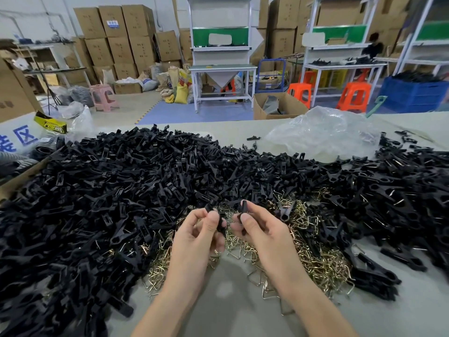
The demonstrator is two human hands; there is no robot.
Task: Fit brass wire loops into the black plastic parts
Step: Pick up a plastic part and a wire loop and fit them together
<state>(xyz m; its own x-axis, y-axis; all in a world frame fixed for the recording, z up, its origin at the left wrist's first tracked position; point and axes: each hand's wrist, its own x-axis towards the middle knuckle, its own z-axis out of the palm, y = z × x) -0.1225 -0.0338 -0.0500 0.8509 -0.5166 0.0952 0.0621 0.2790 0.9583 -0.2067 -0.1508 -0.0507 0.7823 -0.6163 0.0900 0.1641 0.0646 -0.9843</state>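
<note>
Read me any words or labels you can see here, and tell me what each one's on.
"区": blue, on the white sheet at left; its neighbour is cut off.
"PRO": on the yellow-black packet; the rest is blurred.
On a carton, the blue label: too blurred.
Other carton print: too small.

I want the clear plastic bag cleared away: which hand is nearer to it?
Right. The right hand sits below-left of the clear plastic bag; the left hand is farther left.

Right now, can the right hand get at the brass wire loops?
Probably yes for reach: the brass wire loops lie uncovered just below the right hand. But it pinches a black plastic part, so it would likely need spare fingers.
</note>
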